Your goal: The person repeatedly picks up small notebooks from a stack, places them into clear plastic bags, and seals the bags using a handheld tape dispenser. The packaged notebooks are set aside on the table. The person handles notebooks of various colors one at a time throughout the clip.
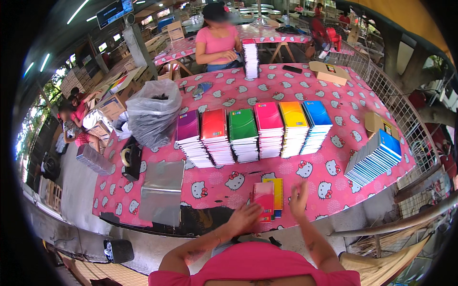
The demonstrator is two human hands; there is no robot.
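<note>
At the table's near edge lies a small pile of spiral notebooks, with a pink notebook [263, 196] on top and a yellow notebook [278, 190] showing beneath it to the right. My left hand [245, 218] rests its outstretched fingers on the lower left of the pink one. To the right of the pile, my right hand [299, 199] is raised with its fingers apart, holding nothing. Beyond my hands stand tall notebook stacks in a row: purple [187, 125], red [213, 125], green [243, 125], pink [269, 117], yellow [293, 115] and blue [316, 113].
A pink patterned cloth covers the table [234, 180]. Clear plastic sheets [162, 188], a tape dispenser [131, 161] and a large plastic bag [153, 114] are on the left. More blue notebooks [374, 159] lean at right. A person [217, 45] sits across beside another stack [250, 59].
</note>
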